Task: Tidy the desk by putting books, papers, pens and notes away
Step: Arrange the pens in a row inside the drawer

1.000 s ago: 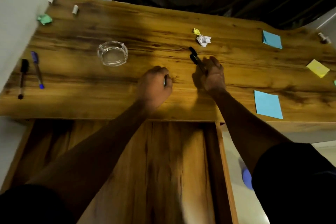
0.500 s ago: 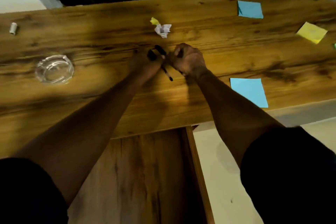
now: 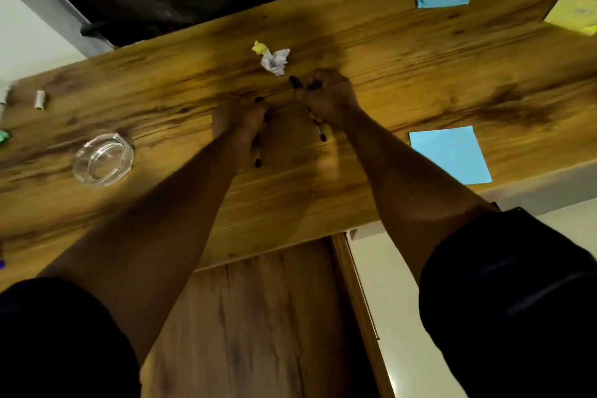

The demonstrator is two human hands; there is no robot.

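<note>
L hand fingers curled round black pen; R hand same w/ second pen, both over mid surface. Pens prob light, stiff, slick; best gripped mid-barrel.

The blurred left hand covers most of its black pen, the right hand hides the middle of the second pen, and the right edge cuts the yellow note, the left edge the green scrap.

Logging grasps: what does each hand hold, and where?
Left hand grips a black pen near its far end; right hand grips a second pen around its middle.
</note>
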